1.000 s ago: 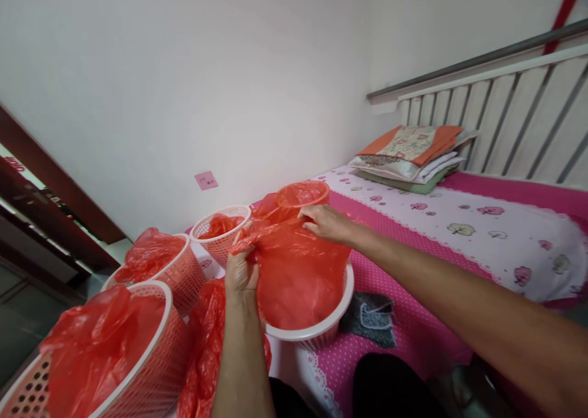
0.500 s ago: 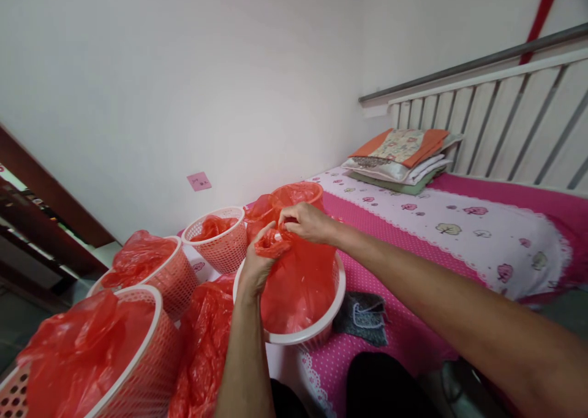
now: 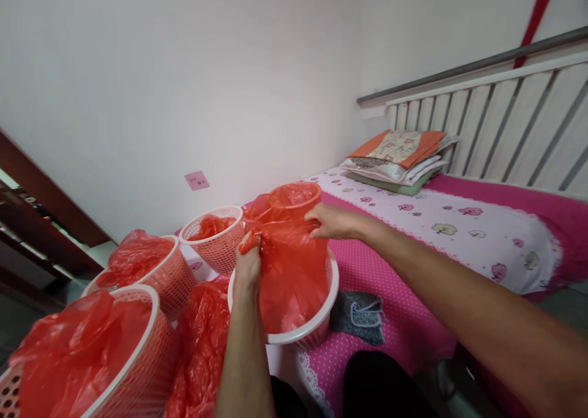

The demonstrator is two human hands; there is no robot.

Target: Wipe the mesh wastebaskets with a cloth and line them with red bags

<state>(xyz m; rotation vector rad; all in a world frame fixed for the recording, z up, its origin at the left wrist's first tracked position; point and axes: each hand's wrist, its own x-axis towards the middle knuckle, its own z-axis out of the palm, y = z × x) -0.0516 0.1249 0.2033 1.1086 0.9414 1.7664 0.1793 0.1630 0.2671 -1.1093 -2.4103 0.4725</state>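
A red plastic bag [image 3: 289, 271] stands in a white mesh basket [image 3: 316, 326] on the pink bed. My left hand [image 3: 248, 265] grips the bag's top edge on the left, fingers closed on the plastic. My right hand [image 3: 333, 221] pinches the same edge on the right, and the plastic is stretched between the two hands above the basket.
Several more white baskets lined with red bags stand around: one in the near left corner [image 3: 87, 350], one behind it [image 3: 147, 268], a smaller one [image 3: 214, 237], and a red-lined one at the back [image 3: 294, 194]. A loose red bag [image 3: 197, 344] lies by my left forearm. A grey cloth [image 3: 361, 317] and folded bedding [image 3: 397, 161] lie on the bed.
My hands were close together bunching the bag's top; they have moved apart and now stretch its edge wide. The view has shifted slightly.
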